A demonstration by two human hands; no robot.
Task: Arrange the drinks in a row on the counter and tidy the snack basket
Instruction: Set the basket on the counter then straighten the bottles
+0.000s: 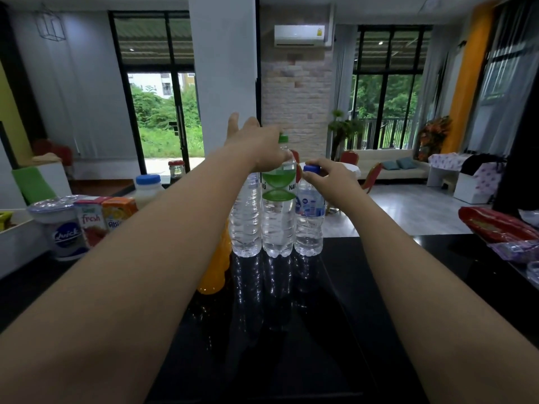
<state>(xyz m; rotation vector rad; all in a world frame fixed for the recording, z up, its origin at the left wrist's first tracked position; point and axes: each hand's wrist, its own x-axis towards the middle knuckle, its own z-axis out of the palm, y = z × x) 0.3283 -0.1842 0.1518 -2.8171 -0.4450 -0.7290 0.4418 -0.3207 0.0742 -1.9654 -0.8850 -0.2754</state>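
Three clear water bottles stand side by side at the far edge of the black counter [291,330]. The tall middle one has a green label and green cap [278,199]. My left hand [256,147] grips its neck. The short bottle with a blue cap [309,217] stands to its right, and my right hand [329,177] pinches its cap. A plain water bottle [246,220] stands to the left, its top hidden behind my left wrist. An orange drink bottle [214,269] is mostly hidden behind my left forearm.
At the left stand a Quick tub [62,228], two juice cartons [102,218] and a white jar with a blue lid [148,189]. Red and purple snack packets [504,231] lie at the counter's right end. A white box edge [17,231] is at far left.
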